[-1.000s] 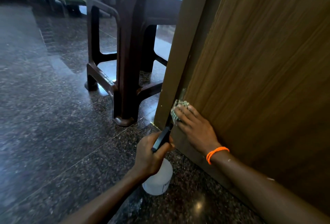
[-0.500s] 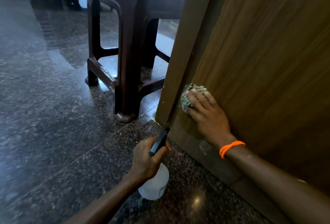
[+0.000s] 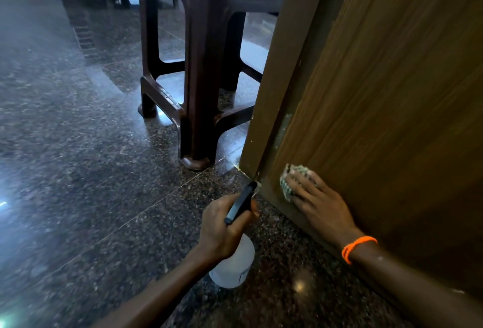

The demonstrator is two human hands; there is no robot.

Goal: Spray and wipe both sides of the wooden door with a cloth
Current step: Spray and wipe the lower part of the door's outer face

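- A dark, polished granite floor (image 3: 78, 158) is seen across the left of the view, with a dark brown plastic table (image 3: 198, 66) standing on it just beside the door frame (image 3: 271, 92).
- A spray bottle (image 3: 232, 262) with a white body and a black head is held in the left hand (image 3: 222, 228), whose fingers are curled round the neck and trigger; the nozzle is pointed toward the bottom corner of the door.
- The bottle is judged to be light and rigid, with a smooth body that could slip, so the neck under the trigger is the surest place for it to be held.
- A small greenish cloth (image 3: 290, 184) is pressed flat against the lower hinge-side corner of the wooden door (image 3: 392, 92) by the right hand (image 3: 321, 207), its fingers spread and nearly straight over it.
- The cloth is judged to be soft and limp; it is best kept bunched under the palm and fingers, since nothing else holds it to the upright face.
- The door is judged to be stiff and heavy, yet free to swing on its hinge (image 3: 283, 129) under a push, so moderate pressure is advised.
- An orange bracelet (image 3: 358, 248) is worn on the right wrist.
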